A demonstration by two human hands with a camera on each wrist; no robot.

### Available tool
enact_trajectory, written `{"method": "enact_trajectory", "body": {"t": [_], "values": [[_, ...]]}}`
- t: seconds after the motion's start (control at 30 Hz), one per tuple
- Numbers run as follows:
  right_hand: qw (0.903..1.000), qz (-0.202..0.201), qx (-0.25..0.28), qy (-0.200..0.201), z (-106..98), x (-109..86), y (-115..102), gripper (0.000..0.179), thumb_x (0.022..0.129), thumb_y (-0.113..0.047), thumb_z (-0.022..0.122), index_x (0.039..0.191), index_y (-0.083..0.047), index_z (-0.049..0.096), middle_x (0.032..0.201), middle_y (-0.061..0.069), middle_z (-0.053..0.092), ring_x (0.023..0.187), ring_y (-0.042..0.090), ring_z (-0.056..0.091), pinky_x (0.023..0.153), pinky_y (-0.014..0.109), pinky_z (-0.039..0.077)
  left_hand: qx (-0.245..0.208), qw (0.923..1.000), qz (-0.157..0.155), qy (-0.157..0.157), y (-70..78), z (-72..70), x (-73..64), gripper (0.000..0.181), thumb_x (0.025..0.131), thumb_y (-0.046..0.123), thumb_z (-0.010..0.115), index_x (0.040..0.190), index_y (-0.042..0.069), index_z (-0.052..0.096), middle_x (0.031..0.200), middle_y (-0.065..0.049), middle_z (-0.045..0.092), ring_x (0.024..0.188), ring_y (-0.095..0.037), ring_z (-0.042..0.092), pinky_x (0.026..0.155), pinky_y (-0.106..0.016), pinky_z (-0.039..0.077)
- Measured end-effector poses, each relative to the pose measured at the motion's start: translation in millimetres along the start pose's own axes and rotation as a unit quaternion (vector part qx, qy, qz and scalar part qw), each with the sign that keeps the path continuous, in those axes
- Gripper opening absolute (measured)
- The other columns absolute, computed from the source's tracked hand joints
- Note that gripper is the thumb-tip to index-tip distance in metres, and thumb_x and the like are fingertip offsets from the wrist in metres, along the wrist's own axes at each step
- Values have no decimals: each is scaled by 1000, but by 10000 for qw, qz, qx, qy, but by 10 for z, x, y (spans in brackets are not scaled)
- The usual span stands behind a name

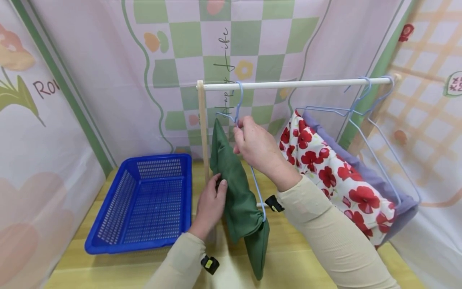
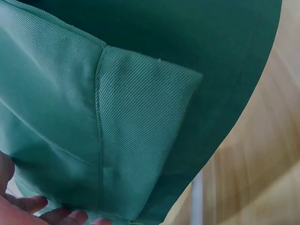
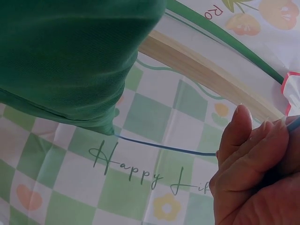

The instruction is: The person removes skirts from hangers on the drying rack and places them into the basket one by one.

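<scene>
My right hand (image 1: 258,144) pinches a blue wire hanger (image 1: 240,100) at its neck, just below the hook, which sits over the white rod (image 1: 310,84). A folded green cloth (image 1: 232,188) hangs over this hanger's lower bar, bunched at the near end. My left hand (image 1: 212,204) is at the cloth's left side. In the left wrist view its fingertips (image 2: 33,204) rest against the fabric, with a stitched flap (image 2: 140,126) showing above. The right wrist view shows the curled right fingers (image 3: 243,159) at the hanger, and the green cloth (image 3: 70,61) covers the upper left.
A blue plastic basket (image 1: 187,192) stands on the wooden table (image 1: 288,257) to the left. Further right on the rod, two blue hangers hold a red-flowered white cloth (image 1: 326,176) and a purple cloth (image 1: 408,208). A wooden post (image 1: 203,128) supports the rod's left end.
</scene>
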State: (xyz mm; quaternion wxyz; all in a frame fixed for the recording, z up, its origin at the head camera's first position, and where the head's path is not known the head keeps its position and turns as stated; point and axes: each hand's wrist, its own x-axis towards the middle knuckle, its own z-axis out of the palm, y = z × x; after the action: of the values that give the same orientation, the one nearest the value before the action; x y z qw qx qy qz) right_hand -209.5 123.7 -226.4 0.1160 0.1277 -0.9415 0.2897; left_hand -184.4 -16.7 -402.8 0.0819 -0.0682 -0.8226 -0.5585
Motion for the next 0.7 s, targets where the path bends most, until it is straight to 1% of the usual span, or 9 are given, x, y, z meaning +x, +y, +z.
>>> {"method": "enact_trajectory", "body": {"t": [0.13,0.27,0.33,0.4,0.5,0.57,0.63,0.7], "values": [[10000,8,-6,-6,-3,-2,-1,33,114,-30,39,134,-7,49,81,1,72,72,22,64,65,37,51,-415,9989,-207,-78,-30,38,-1,55,113,37,42,154,1,44,153,-23,52,139,-38,53,114,-56,44],[10000,16,16,-29,-9,-4,0,33,114,-30,39,135,-6,49,82,2,72,72,22,64,65,37,51,-685,9965,-484,-71,-80,98,13,57,113,40,41,154,0,45,155,-22,50,142,-38,50,117,-55,41],[10000,7,31,-30,-10,-6,1,33,114,-29,39,135,-6,49,82,2,72,72,22,63,64,37,51,-882,9940,-649,-34,-117,134,16,57,112,40,42,154,1,46,155,-21,50,142,-39,49,117,-55,40],[10000,-11,44,-22,-8,-8,4,32,113,-29,39,134,-6,49,82,3,72,72,22,63,64,37,51,-1154,9897,-845,-63,-145,160,10,56,112,40,43,154,2,46,155,-20,50,142,-38,49,117,-54,40],[10000,-24,60,-16,-4,-7,6,32,113,-29,39,133,-6,49,81,2,72,72,22,64,65,37,51,-1697,9780,-1194,-200,-172,184,-3,55,113,39,43,155,4,44,155,-19,49,136,-37,51,109,-56,46],[10000,-28,64,-17,-3,-5,7,31,113,-29,39,133,-6,50,81,2,72,72,22,63,65,37,51,-1967,9696,-1423,-320,-179,189,-6,56,113,39,42,157,5,42,156,-18,47,132,-33,53,103,-53,50],[10000,-22,67,-23,-2,-2,6,32,113,-29,38,133,-7,50,81,2,72,72,22,63,65,37,51,-2204,9611,-1621,-389,-193,195,-4,57,113,40,42,157,5,41,154,-18,48,120,-30,56,93,-48,54],[10000,-12,61,-24,-2,1,7,32,113,-30,38,133,-7,50,81,2,72,72,22,63,65,37,50,-2398,9536,-1769,-419,-215,203,2,57,112,41,43,157,5,41,147,-19,51,107,-26,58,87,-41,54]]}}
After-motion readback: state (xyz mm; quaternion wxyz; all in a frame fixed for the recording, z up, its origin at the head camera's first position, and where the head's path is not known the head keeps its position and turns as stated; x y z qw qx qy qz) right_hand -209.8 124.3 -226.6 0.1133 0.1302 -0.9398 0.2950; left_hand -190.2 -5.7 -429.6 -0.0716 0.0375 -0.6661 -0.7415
